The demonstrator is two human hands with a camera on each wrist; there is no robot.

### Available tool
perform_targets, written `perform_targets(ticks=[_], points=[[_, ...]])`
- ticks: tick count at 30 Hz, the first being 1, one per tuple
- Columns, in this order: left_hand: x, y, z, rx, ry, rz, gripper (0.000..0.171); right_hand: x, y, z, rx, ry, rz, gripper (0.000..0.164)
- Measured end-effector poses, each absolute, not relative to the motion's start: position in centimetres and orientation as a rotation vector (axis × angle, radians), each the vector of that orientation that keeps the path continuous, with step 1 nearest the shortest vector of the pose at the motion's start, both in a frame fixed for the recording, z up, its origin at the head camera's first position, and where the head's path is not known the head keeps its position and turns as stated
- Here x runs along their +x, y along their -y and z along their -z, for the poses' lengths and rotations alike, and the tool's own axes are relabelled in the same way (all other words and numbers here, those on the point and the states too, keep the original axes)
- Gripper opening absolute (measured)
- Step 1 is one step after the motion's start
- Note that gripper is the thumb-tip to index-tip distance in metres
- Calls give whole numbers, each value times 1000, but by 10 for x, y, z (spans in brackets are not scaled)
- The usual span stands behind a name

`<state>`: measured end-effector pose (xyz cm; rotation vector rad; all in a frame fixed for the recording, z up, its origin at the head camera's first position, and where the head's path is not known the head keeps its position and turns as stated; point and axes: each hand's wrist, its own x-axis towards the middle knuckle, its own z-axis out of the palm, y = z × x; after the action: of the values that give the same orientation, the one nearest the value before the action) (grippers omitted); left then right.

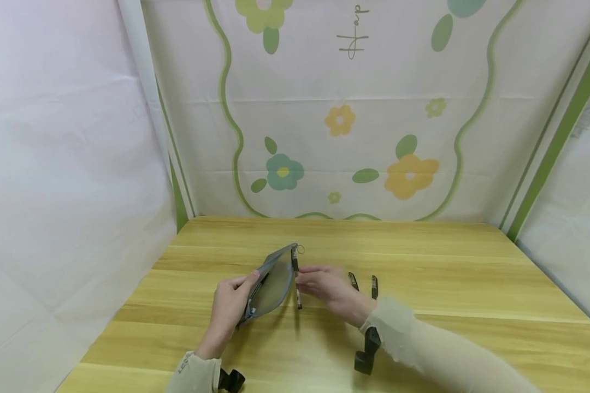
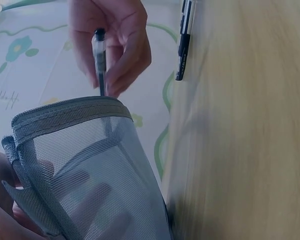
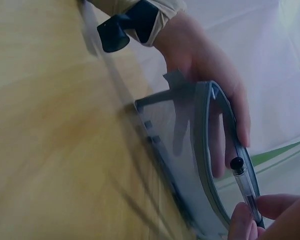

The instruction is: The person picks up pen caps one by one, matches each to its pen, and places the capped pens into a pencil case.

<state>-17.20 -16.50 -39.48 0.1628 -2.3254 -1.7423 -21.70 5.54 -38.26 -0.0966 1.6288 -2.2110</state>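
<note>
A grey-blue mesh zip pouch (image 1: pixel 277 286) is held up above the table, its mouth gaping toward the right. My left hand (image 1: pixel 228 303) grips its left side, thumb on the upper edge. Through the mesh, left-hand fingers show in the left wrist view. My right hand (image 1: pixel 331 289) pinches a clear-barrelled pen with a black end (image 3: pixel 245 182) at the pouch's mouth. In the left wrist view this pen (image 2: pixel 100 62) points down behind the zip edge (image 2: pixel 72 112). A dark pen (image 1: pixel 259 286) lies inside the pouch along its left side.
Two more pens, one left (image 1: pixel 353 280) and one right (image 1: pixel 375 285), lie on the wooden table (image 1: pixel 447 273) behind my right wrist, partly hidden by it. White flowered cloth (image 1: pixel 310 142) stands at the back, with white cloth walls on both sides.
</note>
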Motion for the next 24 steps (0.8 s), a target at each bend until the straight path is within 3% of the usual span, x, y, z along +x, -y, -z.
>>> perform_targets(ticks=[13,17,24], points=[[-172,163,395,165,2326,1751,57,-214,-26,385,-45,-1618,2248,41],[-172,163,393,192,2328,1747,53,-214,-25,384,-54,-1608,2226,45],[-171,164,391,196,2342,1728,44,-225,-39,390,-100,-1545,2218,40]])
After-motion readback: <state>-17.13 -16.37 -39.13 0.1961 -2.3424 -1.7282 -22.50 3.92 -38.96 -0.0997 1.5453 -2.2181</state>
